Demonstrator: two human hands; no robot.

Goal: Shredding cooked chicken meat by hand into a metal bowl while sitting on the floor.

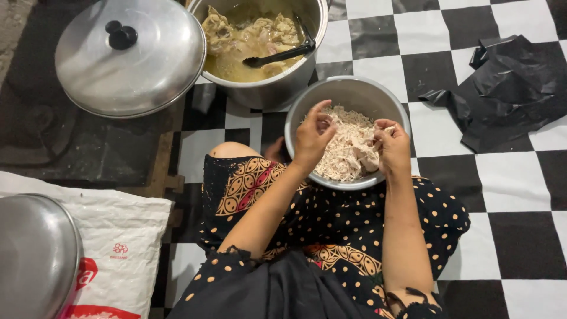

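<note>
A round metal bowl sits on the checkered floor in front of my knees, filled with pale shredded chicken. My left hand hovers over the bowl's left side, fingers pinching shreds. My right hand is at the bowl's right side, gripping a larger piece of chicken meat. Both hands pull at the meat over the bowl.
A large metal pot of chicken pieces in yellow broth, with a black ladle, stands behind the bowl. Its lid lies to the left. A black plastic bag is at right, a white sack and a metal lid at lower left.
</note>
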